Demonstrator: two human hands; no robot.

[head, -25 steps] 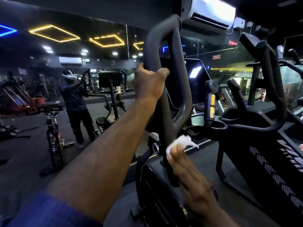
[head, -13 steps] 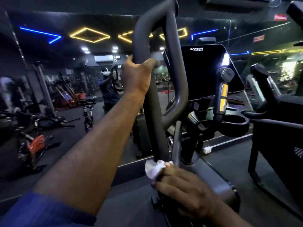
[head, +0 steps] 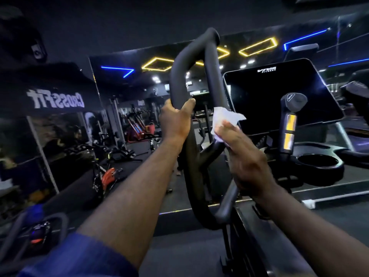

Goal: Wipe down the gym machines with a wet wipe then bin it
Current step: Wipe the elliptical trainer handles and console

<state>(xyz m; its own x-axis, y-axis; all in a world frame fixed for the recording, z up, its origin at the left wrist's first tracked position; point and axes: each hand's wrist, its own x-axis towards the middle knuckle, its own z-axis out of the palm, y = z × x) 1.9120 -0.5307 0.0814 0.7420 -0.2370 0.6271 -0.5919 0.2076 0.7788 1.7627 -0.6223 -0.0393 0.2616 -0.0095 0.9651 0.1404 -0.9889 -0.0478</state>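
Head view: your white crumpled wet wipe [head: 225,116] has climbed the black looped handle [head: 215,80].
Right grip [head: 247,156] pinches it, left grip [head: 175,120] clasps the handle; wiping unfinished.

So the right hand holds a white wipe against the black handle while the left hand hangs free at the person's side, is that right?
Not quite. The head view shows that the left hand does not hang free: it grips the left bar of the black loop handle. The rest holds: the right hand holds a white wipe against the handle's right bar.
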